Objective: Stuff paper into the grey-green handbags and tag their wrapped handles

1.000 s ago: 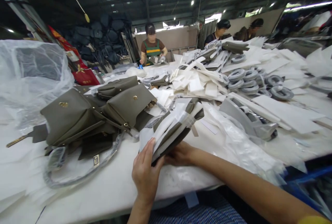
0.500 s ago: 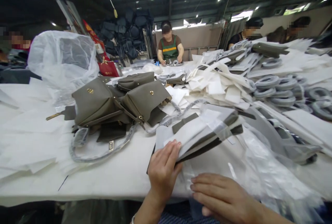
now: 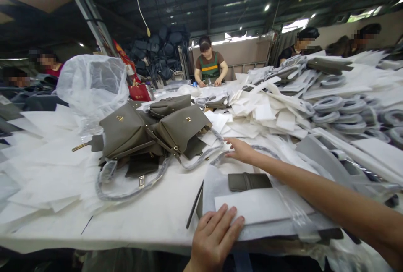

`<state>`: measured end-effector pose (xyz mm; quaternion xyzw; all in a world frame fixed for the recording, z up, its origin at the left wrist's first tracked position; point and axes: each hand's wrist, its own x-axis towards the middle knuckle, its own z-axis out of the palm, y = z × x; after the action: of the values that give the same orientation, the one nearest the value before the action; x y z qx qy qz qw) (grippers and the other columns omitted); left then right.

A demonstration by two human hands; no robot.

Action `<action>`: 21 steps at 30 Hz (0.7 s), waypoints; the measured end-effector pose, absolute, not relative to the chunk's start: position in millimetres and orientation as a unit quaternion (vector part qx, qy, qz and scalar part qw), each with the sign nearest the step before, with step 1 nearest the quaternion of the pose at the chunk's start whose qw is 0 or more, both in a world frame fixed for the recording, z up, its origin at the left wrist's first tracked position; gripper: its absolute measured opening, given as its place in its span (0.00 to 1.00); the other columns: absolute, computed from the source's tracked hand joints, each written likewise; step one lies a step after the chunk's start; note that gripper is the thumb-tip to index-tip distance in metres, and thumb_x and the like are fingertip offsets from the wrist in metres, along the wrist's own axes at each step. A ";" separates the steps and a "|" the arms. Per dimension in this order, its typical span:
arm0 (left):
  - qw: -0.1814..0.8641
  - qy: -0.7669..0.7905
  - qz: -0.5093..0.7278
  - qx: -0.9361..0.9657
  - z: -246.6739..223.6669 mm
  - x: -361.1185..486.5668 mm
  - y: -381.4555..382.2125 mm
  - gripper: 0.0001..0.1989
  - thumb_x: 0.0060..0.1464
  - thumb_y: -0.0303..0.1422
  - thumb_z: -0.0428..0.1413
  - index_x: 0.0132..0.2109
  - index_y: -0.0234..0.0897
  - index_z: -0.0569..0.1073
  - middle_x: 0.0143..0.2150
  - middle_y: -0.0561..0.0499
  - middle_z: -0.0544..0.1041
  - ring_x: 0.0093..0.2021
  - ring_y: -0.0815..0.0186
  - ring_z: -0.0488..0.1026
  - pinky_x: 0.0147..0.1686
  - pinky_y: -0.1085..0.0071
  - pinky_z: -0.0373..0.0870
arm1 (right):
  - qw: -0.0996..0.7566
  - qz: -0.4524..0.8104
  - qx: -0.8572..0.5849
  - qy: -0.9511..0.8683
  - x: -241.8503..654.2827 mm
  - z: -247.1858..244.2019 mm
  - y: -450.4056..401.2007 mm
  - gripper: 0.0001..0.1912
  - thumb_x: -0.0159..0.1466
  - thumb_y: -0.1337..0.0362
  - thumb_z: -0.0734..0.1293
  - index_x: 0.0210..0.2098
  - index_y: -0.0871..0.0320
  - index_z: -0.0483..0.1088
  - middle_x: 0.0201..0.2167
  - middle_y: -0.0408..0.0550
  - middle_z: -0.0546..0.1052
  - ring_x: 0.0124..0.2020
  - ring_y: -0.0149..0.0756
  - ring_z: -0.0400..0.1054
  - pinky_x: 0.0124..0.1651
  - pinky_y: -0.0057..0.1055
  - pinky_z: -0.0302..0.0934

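Observation:
My left hand [image 3: 217, 232] lies with its fingers spread on the lower left of a white sheet [image 3: 252, 207], which rests on a wrapped flat olive bag [image 3: 210, 188] near the table's front edge. An olive flap with a strap [image 3: 249, 181] shows just above the sheet. My right hand [image 3: 241, 150] is stretched over the bag, fingers apart and holding nothing, beside a plastic-wrapped handle [image 3: 218, 139]. Left of it are olive handbags [image 3: 122, 131] with gold clasps, heaped together. Another wrapped handle [image 3: 132, 196] curves in front of them.
White sheets [image 3: 40, 171] cover the table's left side. A clear plastic bag [image 3: 92, 79] stands behind the handbags. Loose white pieces [image 3: 264, 108] and wrapped rings [image 3: 349, 110] are piled at the right. A person [image 3: 210, 64] works across the table.
My right hand has reached forward and left, over the wrapped bag. That bag now lies flatter, turned so its strap shows. My left hand has moved lower and lies spread on the sheet.

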<state>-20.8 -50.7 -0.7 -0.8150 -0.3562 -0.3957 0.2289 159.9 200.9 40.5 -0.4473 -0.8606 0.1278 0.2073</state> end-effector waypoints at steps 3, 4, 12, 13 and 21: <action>0.236 -0.349 -0.394 -0.817 0.4 -23.3 -48.9 0.16 0.69 0.27 0.47 0.53 0.40 0.78 0.53 0.51 0.80 0.56 0.63 0.76 0.51 0.70 0.69 | 0.189 0.130 -0.399 -0.888 156.7 37.2 214.5 0.23 0.55 0.66 0.76 0.50 0.58 0.73 0.44 0.53 0.80 0.40 0.42 0.76 0.44 0.38 0.71; 0.238 -0.348 -0.392 -0.818 0.8 -23.9 -48.3 0.16 0.69 0.27 0.47 0.53 0.40 0.78 0.53 0.51 0.80 0.56 0.63 0.76 0.51 0.70 0.69 | 0.188 0.130 -0.381 -0.896 159.0 39.1 213.7 0.24 0.56 0.65 0.75 0.51 0.57 0.72 0.47 0.53 0.79 0.43 0.42 0.76 0.45 0.37 0.71; 0.229 -0.349 -0.392 -0.820 -2.9 -24.2 -43.9 0.16 0.69 0.27 0.47 0.54 0.40 0.77 0.53 0.48 0.80 0.55 0.63 0.76 0.51 0.70 0.68 | 0.150 0.052 -0.283 -0.946 192.2 45.6 177.5 0.17 0.59 0.57 0.73 0.45 0.58 0.74 0.61 0.58 0.71 0.65 0.53 0.60 0.66 0.53 0.54; 0.228 -0.350 -0.394 -0.819 -3.3 -23.9 -43.5 0.16 0.69 0.27 0.47 0.55 0.40 0.77 0.53 0.48 0.80 0.55 0.63 0.76 0.51 0.70 0.68 | 0.150 0.033 -0.288 -0.945 193.2 42.4 176.1 0.17 0.59 0.58 0.73 0.45 0.59 0.75 0.61 0.60 0.70 0.65 0.56 0.60 0.66 0.57 0.52; 0.229 -0.357 -0.409 -0.808 -0.4 -20.9 -43.2 0.18 0.70 0.26 0.45 0.53 0.40 0.78 0.52 0.51 0.81 0.55 0.65 0.76 0.50 0.70 0.66 | 0.229 0.054 -0.297 -0.925 179.4 48.4 180.3 0.08 0.64 0.66 0.65 0.34 0.55 0.78 0.54 0.53 0.78 0.58 0.48 0.68 0.63 0.49 0.58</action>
<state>-20.9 -43.2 -0.4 -0.8083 -0.3565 -0.4088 0.2290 179.4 180.3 48.4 -0.2974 -0.9254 0.0542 0.2287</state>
